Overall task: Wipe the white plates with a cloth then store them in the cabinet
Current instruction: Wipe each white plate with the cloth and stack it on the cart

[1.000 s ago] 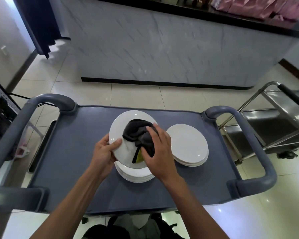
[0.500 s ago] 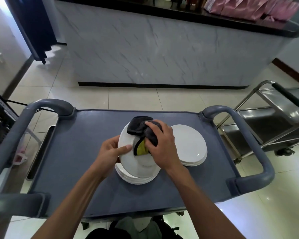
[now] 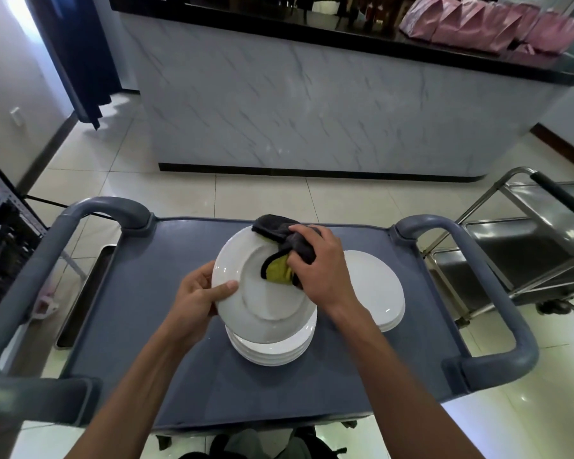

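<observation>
Head view: two hands, one cloth, two plate stacks. Left hand (image 3: pixel 198 294) grips the rim of one white plate (image 3: pixel 262 293), held tilted above a stack (image 3: pixel 269 351) of roughly four plates on the grey cart (image 3: pixel 146 326). Right hand (image 3: pixel 322 270) clutches a dark cloth (image 3: pixel 284 246) with yellow underside, pressed on that plate. Second stack (image 3: pixel 375 289) lies just right, count unclear.
</observation>
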The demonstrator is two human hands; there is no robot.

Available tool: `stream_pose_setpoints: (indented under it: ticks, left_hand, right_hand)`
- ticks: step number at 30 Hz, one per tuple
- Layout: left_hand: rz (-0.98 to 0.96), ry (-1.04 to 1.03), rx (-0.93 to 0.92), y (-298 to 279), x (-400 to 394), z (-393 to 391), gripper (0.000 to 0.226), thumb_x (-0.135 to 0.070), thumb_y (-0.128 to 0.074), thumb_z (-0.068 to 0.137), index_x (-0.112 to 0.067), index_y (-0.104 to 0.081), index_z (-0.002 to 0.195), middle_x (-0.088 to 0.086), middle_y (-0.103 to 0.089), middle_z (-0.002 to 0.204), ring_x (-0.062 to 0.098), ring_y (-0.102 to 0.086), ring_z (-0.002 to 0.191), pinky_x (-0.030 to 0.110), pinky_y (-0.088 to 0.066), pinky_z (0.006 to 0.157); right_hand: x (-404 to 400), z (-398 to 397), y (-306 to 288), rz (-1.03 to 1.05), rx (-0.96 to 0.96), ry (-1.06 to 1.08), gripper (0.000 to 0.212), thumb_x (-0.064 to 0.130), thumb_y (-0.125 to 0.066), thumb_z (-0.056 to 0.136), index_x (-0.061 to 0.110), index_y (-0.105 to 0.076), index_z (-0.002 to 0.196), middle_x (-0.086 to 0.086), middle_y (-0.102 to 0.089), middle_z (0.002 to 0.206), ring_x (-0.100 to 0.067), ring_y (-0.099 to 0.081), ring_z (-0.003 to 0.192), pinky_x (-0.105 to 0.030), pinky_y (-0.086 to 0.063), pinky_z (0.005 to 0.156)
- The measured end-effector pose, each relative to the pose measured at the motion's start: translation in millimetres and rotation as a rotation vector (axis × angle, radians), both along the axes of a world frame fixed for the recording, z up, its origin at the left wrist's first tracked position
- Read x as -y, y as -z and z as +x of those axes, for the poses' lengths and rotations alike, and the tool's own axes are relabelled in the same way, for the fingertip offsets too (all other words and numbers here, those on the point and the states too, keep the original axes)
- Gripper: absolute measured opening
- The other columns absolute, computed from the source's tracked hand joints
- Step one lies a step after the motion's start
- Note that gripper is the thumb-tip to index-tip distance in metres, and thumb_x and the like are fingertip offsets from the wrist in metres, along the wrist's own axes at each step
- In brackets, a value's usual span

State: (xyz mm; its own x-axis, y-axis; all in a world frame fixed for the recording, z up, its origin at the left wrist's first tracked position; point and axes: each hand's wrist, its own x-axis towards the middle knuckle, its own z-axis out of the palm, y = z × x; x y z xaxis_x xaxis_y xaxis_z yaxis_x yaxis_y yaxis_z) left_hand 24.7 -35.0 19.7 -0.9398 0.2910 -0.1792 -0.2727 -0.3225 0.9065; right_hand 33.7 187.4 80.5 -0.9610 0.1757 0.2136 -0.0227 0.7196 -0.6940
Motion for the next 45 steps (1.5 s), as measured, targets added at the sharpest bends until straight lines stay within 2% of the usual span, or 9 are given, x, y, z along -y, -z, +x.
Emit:
stream_pose_setpoints:
  ticks: [5,13,19,23,27,32,36,39,45]
  left_hand:
    - [0.073,-0.104,0.05,5.5,11.3,-4.1,0.046,-0.008,-0.068,0.078,-0.004,-0.065,0.124,0.016,-0.073,0.108,0.027,-0.07,0.09,0.037,-0.058,0.07]
    - [0.239,-0.299,0.19,4.4,6.2,-9.4,0.032,-0.002,-0.056,0.093,-0.01,-0.064,0.123,0.006,-0.074,0.106,0.018,-0.072,0.088,0.031,-0.061,0.065]
    - [0.271,-0.414,0.286,-1.5,-12.3,-11.2,0.04,0.001,-0.054,0.096,-0.004,-0.055,0.136,0.018,-0.066,0.127,0.037,-0.064,0.112,0.053,-0.056,0.091]
    - [0.25,-0.433,0.311,-2.0,-12.9,-8.9,0.036,-0.004,-0.057,0.096,-0.005,-0.058,0.132,0.022,-0.067,0.126,0.039,-0.066,0.109,0.052,-0.059,0.085]
    - [0.276,-0.42,0.301,-1.8,-5.7,-7.7,0.034,-0.004,-0.056,0.096,-0.008,-0.061,0.13,0.017,-0.07,0.121,0.032,-0.069,0.102,0.043,-0.063,0.072]
    - [0.275,-0.355,0.265,1.5,0.4,-4.9,0.032,-0.005,-0.056,0.096,-0.01,-0.062,0.126,0.011,-0.071,0.12,0.025,-0.069,0.099,0.038,-0.062,0.07]
    - [0.203,-0.233,0.217,-1.8,6.0,-2.8,0.041,-0.01,-0.065,0.082,-0.012,-0.065,0.123,0.007,-0.075,0.107,0.021,-0.072,0.087,0.034,-0.06,0.06]
    - [0.105,-0.134,0.177,-3.6,5.9,-1.3,0.045,-0.012,-0.069,0.074,-0.01,-0.067,0.119,0.009,-0.076,0.098,0.023,-0.072,0.08,0.035,-0.059,0.059]
    - [-0.017,0.028,0.056,-7.7,-11.5,6.6,0.037,-0.013,-0.074,0.075,-0.014,-0.074,0.112,0.016,-0.075,0.104,0.029,-0.072,0.086,0.033,-0.057,0.059]
  right_hand:
    - [-6.9,3.7,6.4,-0.134,0.069,0.046,0.046,0.019,-0.065,0.084,0.033,-0.063,0.127,0.006,-0.056,0.119,-0.017,-0.054,0.113,-0.023,-0.044,0.097]
    - [15.8,23.2,27.5,-0.085,0.003,0.083,0.05,0.018,-0.065,0.084,0.031,-0.059,0.132,0.008,-0.053,0.126,-0.018,-0.049,0.118,-0.026,-0.041,0.1]
    - [57.1,39.1,43.1,0.111,-0.1,0.054,0.049,0.023,-0.068,0.085,0.029,-0.06,0.133,0.003,-0.052,0.135,-0.023,-0.047,0.118,-0.042,-0.046,0.098]
    - [73.0,46.1,49.0,0.187,-0.102,-0.024,0.051,0.028,-0.067,0.085,0.032,-0.058,0.135,0.003,-0.049,0.138,-0.024,-0.046,0.123,-0.042,-0.045,0.096]
    - [60.8,43.4,48.2,0.137,-0.091,-0.005,0.051,0.022,-0.067,0.084,0.029,-0.06,0.133,0.004,-0.051,0.136,-0.022,-0.046,0.12,-0.043,-0.045,0.097]
    - [29.3,32.0,41.0,0.047,-0.065,0.087,0.049,0.019,-0.066,0.085,0.029,-0.059,0.132,0.005,-0.051,0.132,-0.021,-0.047,0.118,-0.043,-0.046,0.099]
    - [5.6,15.3,28.9,-0.016,-0.031,0.133,0.049,0.017,-0.066,0.085,0.03,-0.058,0.133,0.005,-0.053,0.129,-0.021,-0.047,0.118,-0.045,-0.045,0.101]
    - [-4.7,4.4,18.3,-0.028,-0.05,0.147,0.048,0.017,-0.067,0.085,0.028,-0.06,0.131,0.004,-0.054,0.127,-0.02,-0.048,0.117,-0.044,-0.045,0.102]
    - [12.2,-9.3,3.7,0.084,-0.088,0.038,0.046,0.021,-0.067,0.086,0.025,-0.061,0.132,0.003,-0.055,0.128,-0.023,-0.046,0.115,-0.044,-0.046,0.099]
